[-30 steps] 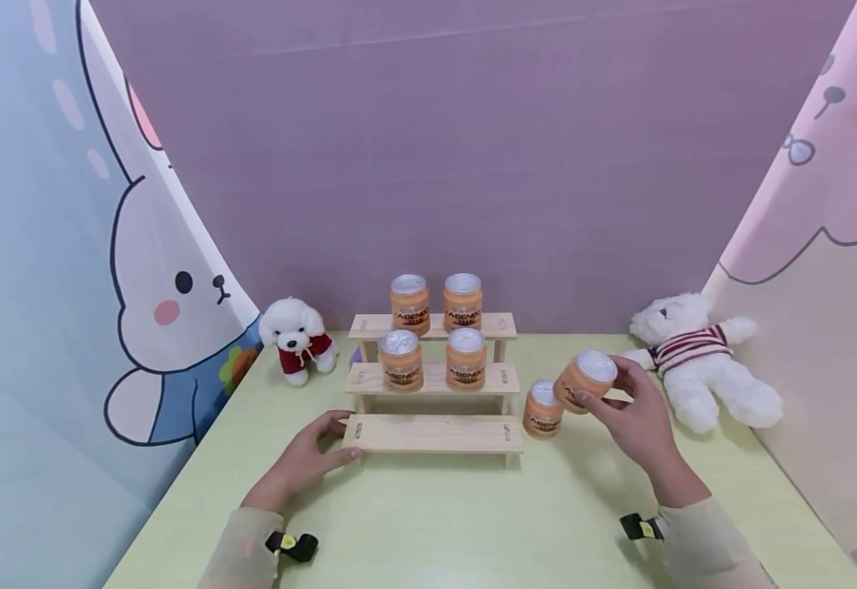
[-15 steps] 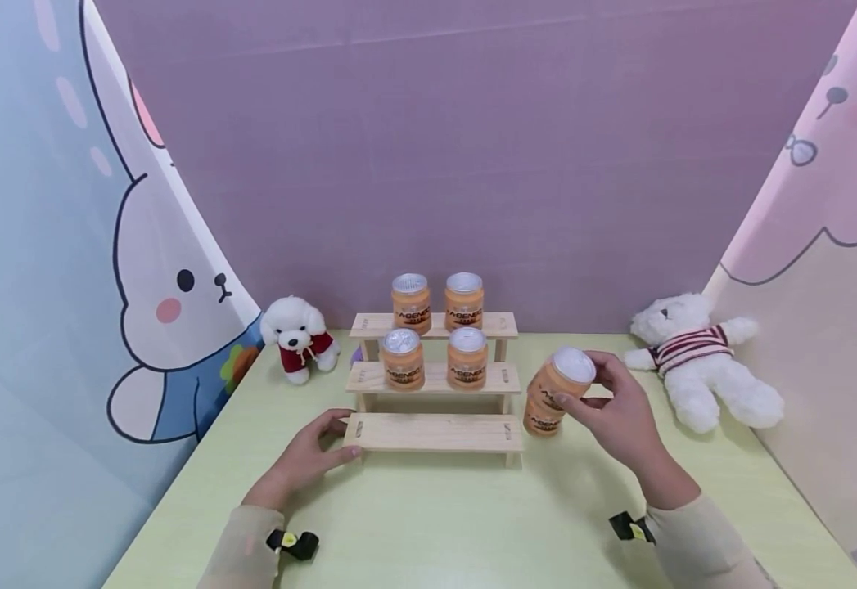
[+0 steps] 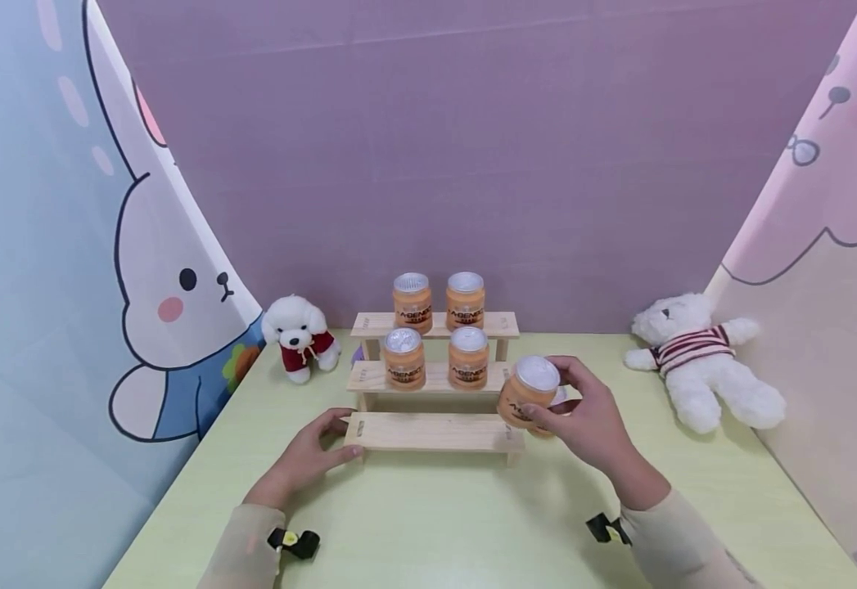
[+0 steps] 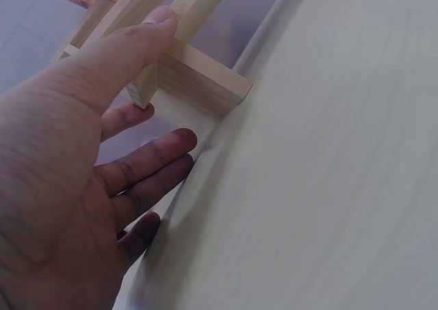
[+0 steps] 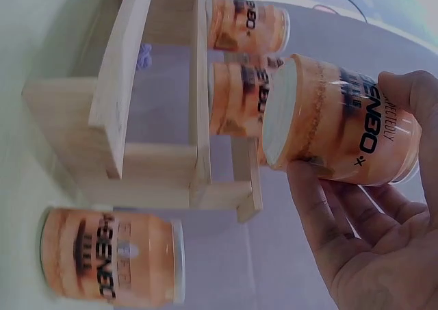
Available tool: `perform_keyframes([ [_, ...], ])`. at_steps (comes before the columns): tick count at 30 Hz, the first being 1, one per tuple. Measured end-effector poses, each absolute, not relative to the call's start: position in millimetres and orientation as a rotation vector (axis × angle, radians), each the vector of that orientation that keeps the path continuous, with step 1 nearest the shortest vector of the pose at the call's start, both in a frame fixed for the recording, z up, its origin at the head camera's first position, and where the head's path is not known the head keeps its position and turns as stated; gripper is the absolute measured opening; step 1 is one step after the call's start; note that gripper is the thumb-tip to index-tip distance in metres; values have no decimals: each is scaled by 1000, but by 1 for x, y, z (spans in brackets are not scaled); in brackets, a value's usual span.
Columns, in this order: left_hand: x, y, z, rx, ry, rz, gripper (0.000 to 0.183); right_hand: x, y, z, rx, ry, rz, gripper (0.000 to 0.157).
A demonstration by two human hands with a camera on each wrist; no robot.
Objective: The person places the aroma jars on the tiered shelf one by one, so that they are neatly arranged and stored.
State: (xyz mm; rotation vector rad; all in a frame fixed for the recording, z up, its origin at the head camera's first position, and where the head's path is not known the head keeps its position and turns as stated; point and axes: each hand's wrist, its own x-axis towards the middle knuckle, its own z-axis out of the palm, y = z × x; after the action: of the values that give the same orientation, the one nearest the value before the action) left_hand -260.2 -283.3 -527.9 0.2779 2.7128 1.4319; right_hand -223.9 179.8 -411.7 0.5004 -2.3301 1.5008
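A three-step wooden display stand [image 3: 428, 433] stands on the table. My left hand [image 3: 312, 456] pinches the left end of its lowest step, thumb [image 4: 147, 40] on top and index finger beneath, the other fingers loosely extended. My right hand [image 3: 596, 421] grips an orange can [image 3: 525, 394] with a silver lid, tilted, at the right end of the lowest step. The right wrist view shows a gap between that can [image 5: 342, 118] and the stand's boards. Another orange can [image 5: 109, 255] stands on the table right of the stand, mostly hidden by the right hand in the head view.
Two orange cans [image 3: 405, 360] stand on the middle step and two more cans [image 3: 466, 303] on the top step. A white toy dog [image 3: 299, 337] in red sits back left. A white teddy bear [image 3: 696, 360] lies back right. A purple cloth wall [image 3: 472, 164] rises behind.
My right hand has carried its can leftward, from above the table on the right past the standing can to the lowest step's right end. The left hand stays on the stand.
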Motion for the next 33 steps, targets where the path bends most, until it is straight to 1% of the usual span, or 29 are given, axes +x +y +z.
perform_keyframes([
  [7, -260, -283, -527, 271, 2707, 1432, 67, -223, 162, -413, 530, -2363, 1588, 63],
  [19, -261, -283, -527, 271, 2713, 1428, 67, -229, 129, -427, 663, -2377, 1613, 61],
  [27, -261, -284, -528, 255, 2707, 1431, 67, -233, 108, -433, 637, -2408, 1707, 63],
  [33, -260, -284, -527, 254, 2701, 1437, 66, -235, 91, -441, 642, -2432, 1693, 65],
])
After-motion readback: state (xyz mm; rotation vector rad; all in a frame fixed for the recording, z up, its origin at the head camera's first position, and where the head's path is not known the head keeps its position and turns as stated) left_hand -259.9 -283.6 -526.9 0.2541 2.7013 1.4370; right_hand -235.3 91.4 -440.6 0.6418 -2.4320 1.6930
